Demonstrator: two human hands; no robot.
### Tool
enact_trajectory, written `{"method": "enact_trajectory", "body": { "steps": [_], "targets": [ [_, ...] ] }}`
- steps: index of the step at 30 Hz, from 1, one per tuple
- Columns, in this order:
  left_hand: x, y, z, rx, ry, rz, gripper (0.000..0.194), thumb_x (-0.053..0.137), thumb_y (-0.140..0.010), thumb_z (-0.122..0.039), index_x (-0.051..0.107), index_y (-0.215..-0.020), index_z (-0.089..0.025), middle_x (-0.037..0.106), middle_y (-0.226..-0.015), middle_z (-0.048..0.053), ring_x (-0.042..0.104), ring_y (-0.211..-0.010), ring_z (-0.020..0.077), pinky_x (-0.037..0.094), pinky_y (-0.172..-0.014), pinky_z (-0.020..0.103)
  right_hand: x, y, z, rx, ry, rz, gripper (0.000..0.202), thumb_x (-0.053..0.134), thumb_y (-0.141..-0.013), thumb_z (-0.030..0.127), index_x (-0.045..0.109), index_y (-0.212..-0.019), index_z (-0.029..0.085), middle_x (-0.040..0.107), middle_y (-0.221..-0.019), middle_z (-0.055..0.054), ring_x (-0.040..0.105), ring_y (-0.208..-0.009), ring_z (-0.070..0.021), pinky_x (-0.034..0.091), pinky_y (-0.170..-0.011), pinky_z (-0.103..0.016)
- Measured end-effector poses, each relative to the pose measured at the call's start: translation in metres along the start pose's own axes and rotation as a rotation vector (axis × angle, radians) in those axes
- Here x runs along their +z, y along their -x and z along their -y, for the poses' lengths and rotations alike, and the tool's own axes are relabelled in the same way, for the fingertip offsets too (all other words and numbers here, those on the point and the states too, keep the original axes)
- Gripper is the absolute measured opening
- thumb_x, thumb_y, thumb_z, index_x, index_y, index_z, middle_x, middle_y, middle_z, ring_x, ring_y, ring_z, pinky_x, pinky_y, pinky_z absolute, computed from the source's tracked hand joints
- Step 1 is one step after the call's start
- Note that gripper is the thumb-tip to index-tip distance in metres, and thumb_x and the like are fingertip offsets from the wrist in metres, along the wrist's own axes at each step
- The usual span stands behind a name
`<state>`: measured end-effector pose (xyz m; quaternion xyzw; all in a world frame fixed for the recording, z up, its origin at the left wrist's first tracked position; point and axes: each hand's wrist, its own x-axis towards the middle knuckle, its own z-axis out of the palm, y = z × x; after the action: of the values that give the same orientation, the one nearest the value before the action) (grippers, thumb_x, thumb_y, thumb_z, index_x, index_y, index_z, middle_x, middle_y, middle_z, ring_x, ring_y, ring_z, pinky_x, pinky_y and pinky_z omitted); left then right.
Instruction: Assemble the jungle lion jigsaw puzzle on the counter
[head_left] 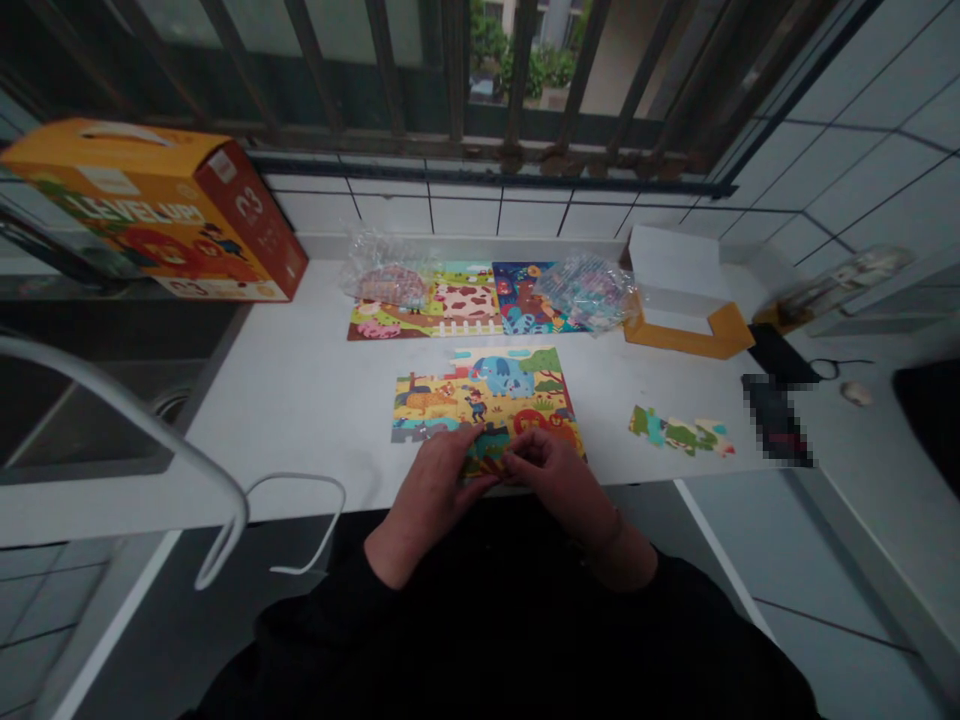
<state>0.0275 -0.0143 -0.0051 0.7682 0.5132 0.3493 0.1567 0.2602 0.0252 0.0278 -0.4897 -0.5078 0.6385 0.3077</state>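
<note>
Beyond the hands (484,462), crinkly, glossy clear plastic bags (589,290) catch light. The table (315,400) looks smooth and pale with a soft sheen; the puzzle (442,395) under the fingers resembles matt printed cardboard, as does the orange carton (165,210) far left.

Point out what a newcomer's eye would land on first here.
Probably the bright orange LEVEL UP! box, standing at the counter's left, by the window wall. Next, the partly assembled animal puzzle at the front edge, both hands on its lower part.
</note>
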Motion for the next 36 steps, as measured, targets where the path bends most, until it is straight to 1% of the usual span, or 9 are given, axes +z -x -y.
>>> {"method": "enact_trajectory", "body": {
  "steps": [2,6,10,13,18,22,25,31,36],
  "targets": [
    [-0.001,0.000,0.002,0.005,0.014,0.006,0.066,0.083,-0.102,-0.036,0.053,-0.159,-0.027,0.075,-0.141,0.015,0.074,-0.128,0.0355,0.063,-0.107,0.059,0.005,-0.002,-0.003,-0.002,0.023,-0.003,0.048,0.089,-0.085,0.068,0.067,-0.092,0.026,0.080,-0.087,-0.003,0.081,-0.078,-0.0241,0.068,-0.080,-0.042],
    [-0.003,-0.002,0.002,0.001,0.049,0.002,0.061,0.083,-0.102,-0.034,0.056,-0.156,-0.027,0.077,-0.135,0.013,0.075,-0.124,0.0339,0.064,-0.104,0.056,0.000,-0.002,-0.001,-0.018,0.172,-0.006,0.042,0.082,-0.092,0.065,0.070,-0.094,0.025,0.081,-0.084,-0.004,0.079,-0.076,-0.0242,0.065,-0.074,-0.040],
    [-0.010,-0.003,0.003,-0.024,0.057,0.020,0.059,0.087,-0.098,-0.036,0.061,-0.150,-0.028,0.076,-0.134,0.013,0.074,-0.122,0.0336,0.062,-0.103,0.056,-0.012,0.003,0.003,-0.191,0.507,-0.129,0.031,0.069,-0.105,0.055,0.074,-0.094,0.026,0.082,-0.086,-0.005,0.077,-0.076,-0.0234,0.059,-0.071,-0.037],
    [-0.024,0.001,0.008,-0.025,0.020,0.035,0.061,0.088,-0.097,-0.038,0.061,-0.151,-0.030,0.074,-0.141,0.013,0.071,-0.129,0.0345,0.059,-0.108,0.058,-0.023,0.002,-0.004,-0.392,0.768,-0.254,0.030,0.061,-0.110,0.047,0.075,-0.096,0.025,0.082,-0.088,-0.007,0.076,-0.077,-0.0235,0.057,-0.073,-0.036],
    [-0.064,0.013,0.024,-0.012,-0.104,0.024,0.052,0.086,-0.099,-0.044,0.066,-0.146,-0.031,0.076,-0.142,0.010,0.070,-0.131,0.0332,0.057,-0.108,0.053,-0.032,-0.003,-0.024,-0.591,1.002,-0.246,0.030,0.056,-0.113,0.040,0.076,-0.097,0.025,0.083,-0.093,-0.010,0.077,-0.086,-0.0245,0.058,-0.078,-0.035],
    [-0.095,0.024,0.042,-0.023,-0.167,0.025,0.045,0.084,-0.098,-0.045,0.070,-0.139,-0.028,0.077,-0.137,0.009,0.072,-0.127,0.0322,0.056,-0.107,0.050,-0.029,-0.003,-0.028,-0.608,1.067,-0.239,0.029,0.057,-0.114,0.038,0.077,-0.097,0.025,0.082,-0.094,-0.009,0.076,-0.086,-0.0245,0.058,-0.076,-0.035],
    [-0.110,0.030,0.055,-0.026,-0.191,0.060,0.045,0.082,-0.099,-0.045,0.071,-0.139,-0.028,0.076,-0.138,0.009,0.071,-0.127,0.0319,0.056,-0.107,0.050,-0.029,-0.003,-0.028,-0.616,1.063,-0.238,0.029,0.057,-0.114,0.037,0.077,-0.098,0.024,0.082,-0.095,-0.009,0.076,-0.087,-0.0247,0.057,-0.076,-0.036],
    [-0.119,0.029,0.062,-0.023,-0.247,0.192,0.049,0.077,-0.101,-0.046,0.070,-0.147,-0.033,0.073,-0.146,0.010,0.069,-0.132,0.0328,0.053,-0.109,0.050,-0.030,-0.003,-0.028,-0.639,1.077,-0.237,0.029,0.057,-0.115,0.036,0.076,-0.096,0.024,0.081,-0.092,-0.008,0.076,-0.085,-0.0243,0.056,-0.075,-0.036],
    [-0.121,0.025,0.056,-0.022,-0.271,0.220,0.047,0.073,-0.102,-0.047,0.072,-0.147,-0.033,0.072,-0.148,0.011,0.069,-0.133,0.0349,0.054,-0.109,0.052,-0.029,-0.002,-0.027,-0.622,1.076,-0.234,0.029,0.057,-0.114,0.036,0.076,-0.096,0.025,0.081,-0.091,-0.008,0.076,-0.084,-0.0246,0.057,-0.075,-0.037]
  ]
}}
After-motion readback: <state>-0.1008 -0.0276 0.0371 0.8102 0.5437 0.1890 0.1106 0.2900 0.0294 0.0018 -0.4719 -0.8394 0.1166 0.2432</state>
